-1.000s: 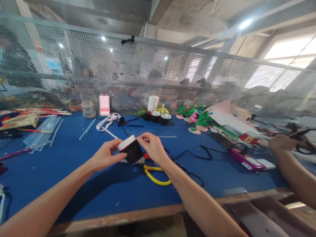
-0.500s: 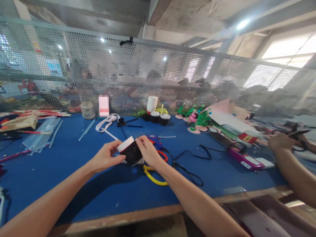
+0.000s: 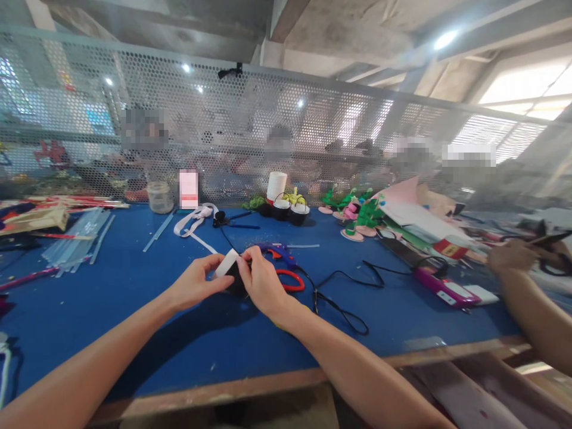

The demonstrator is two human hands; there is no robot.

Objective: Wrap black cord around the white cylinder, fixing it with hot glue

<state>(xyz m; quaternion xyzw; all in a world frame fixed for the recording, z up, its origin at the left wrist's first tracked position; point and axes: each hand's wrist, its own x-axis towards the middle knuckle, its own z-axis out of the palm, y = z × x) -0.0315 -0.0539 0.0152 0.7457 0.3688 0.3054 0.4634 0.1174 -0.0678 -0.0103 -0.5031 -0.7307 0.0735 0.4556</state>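
Note:
A small black cup with a white band [image 3: 227,264] is held between my two hands over the blue table. My left hand [image 3: 201,279] grips its left side, thumb below the band and fingers behind. On the right side, my right hand [image 3: 261,279] presses its thumb and fingers against the cup near the band, covering much of the black wall. A white ribbon [image 3: 203,241] runs from a loose heap toward the cup; its near end is hidden by my left hand. Just beyond my right hand lies a blue glue gun [image 3: 281,253], with a red loop [image 3: 292,281] beside it.
Two black-and-white little buckets [image 3: 298,213] stand at the back beside a white roll [image 3: 276,186]. Clear glue sticks [image 3: 78,241] lie left. Black cord [image 3: 344,277] leads to a purple power strip [image 3: 440,287]. A co-worker's hand [image 3: 512,259] holds scissors at right.
My right hand has shifted left and further over the cup, hiding more of its black wall. The cup has turned and its white band is tilted more steeply. My right forearm now covers the yellow loop.

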